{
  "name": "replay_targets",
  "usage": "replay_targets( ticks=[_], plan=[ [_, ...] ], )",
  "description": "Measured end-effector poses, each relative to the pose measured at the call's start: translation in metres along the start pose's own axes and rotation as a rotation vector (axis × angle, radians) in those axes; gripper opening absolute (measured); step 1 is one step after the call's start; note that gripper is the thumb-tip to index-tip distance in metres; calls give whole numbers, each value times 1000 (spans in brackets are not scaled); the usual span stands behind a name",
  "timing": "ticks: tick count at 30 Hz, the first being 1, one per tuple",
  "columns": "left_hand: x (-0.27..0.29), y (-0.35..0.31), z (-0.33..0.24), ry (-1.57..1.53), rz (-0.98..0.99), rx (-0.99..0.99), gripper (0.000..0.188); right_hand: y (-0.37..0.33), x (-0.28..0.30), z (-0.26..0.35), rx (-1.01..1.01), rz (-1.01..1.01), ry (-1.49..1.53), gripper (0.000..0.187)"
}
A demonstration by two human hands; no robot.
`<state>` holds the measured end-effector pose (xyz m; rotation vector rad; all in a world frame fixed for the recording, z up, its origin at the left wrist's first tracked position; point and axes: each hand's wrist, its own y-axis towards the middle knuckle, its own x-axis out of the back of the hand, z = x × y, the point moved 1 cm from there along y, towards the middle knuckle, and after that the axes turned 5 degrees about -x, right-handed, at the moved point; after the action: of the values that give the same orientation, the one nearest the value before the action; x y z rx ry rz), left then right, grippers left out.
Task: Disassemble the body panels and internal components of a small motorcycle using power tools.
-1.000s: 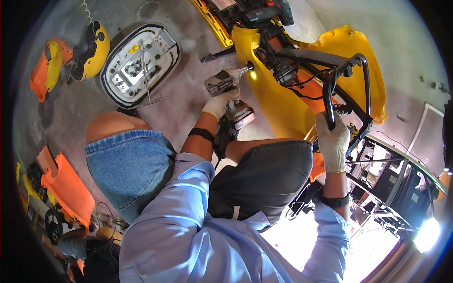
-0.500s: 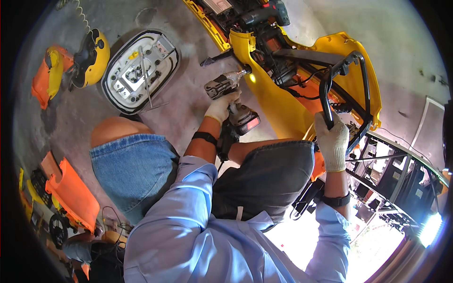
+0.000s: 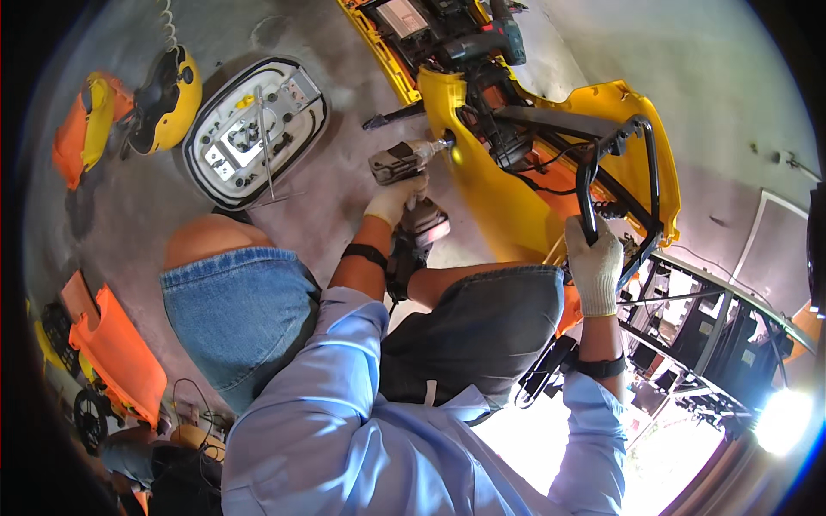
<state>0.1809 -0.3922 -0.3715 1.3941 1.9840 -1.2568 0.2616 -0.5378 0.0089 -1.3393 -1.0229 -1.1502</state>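
My left hand (image 3: 396, 202), in a white glove, is closed round the grip of a cordless impact driver (image 3: 397, 163). The driver's nose meets the edge of a yellow body panel (image 3: 495, 202), and its lamp throws a bright spot there; the fastener is hidden. My gloved right hand (image 3: 595, 267) grips a black tubular rail (image 3: 585, 198) of the vehicle's frame. Beside that rail, an orange part and a coil spring (image 3: 609, 209) show between the yellow panels.
A second cordless drill (image 3: 508, 39) rests on the vehicle. On the floor at left are an oval white shell (image 3: 196, 142) holding small parts and a long rod, a yellow-and-black part (image 3: 185, 112) and orange panels (image 3: 129, 353). Another person (image 3: 129, 456) is at lower left.
The vehicle has shifted slightly down and left in view, along with my right hand on the rail. The driver stays at the panel's edge, a little further left and lower in view.
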Motion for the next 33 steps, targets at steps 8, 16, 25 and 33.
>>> replay_targets(
  ticks=[8,16,25,33],
  plan=[
    [-28,-8,-6,-325,-149,148,20,-2,0,-3,-10,-2,0,41],
    [4,3,7,-90,7,94,14,4,2,1,1,15,-44,40],
    [-19,-4,-11,-307,-158,223,23,4,1,-1,42,-61,-60,40],
    [-26,-14,-11,-330,-170,204,16,-2,5,4,22,-18,-57,42]
  ],
)
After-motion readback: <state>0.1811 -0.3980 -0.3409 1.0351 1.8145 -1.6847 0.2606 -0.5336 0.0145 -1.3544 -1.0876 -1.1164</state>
